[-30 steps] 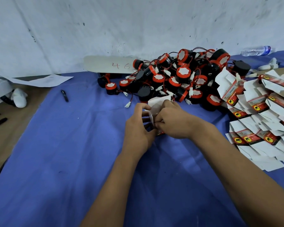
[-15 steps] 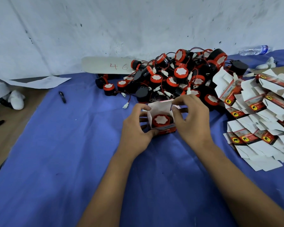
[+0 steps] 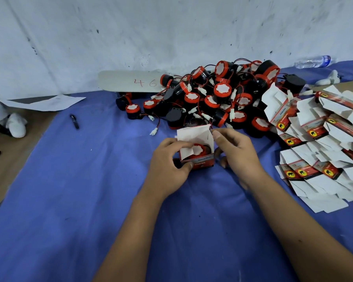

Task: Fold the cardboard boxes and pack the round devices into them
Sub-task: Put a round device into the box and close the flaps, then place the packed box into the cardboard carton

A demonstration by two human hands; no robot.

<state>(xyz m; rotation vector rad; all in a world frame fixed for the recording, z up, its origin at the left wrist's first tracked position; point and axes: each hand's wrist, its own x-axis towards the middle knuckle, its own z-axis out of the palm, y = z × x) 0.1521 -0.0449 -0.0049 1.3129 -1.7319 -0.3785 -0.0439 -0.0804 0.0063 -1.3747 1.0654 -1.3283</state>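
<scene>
A small red and white cardboard box stands open on the blue cloth, a red-rimmed round device inside it. My left hand grips the box's left side, thumb on its front, fingers pressing a white side flap over the device. My right hand holds the right side, thumb at the top right corner by the raised back flap. A pile of black and red round devices with wires lies just behind. Flat unfolded boxes are heaped at the right.
A black pen lies on the blue cloth at left. A grey board marked 46 leans at the wall. White paper and white objects sit far left; a water bottle lies far right.
The hands first covered the box; they then spread to its sides, showing the device inside. Now the left fingers push a side flap over the device and the back flap stands up.
</scene>
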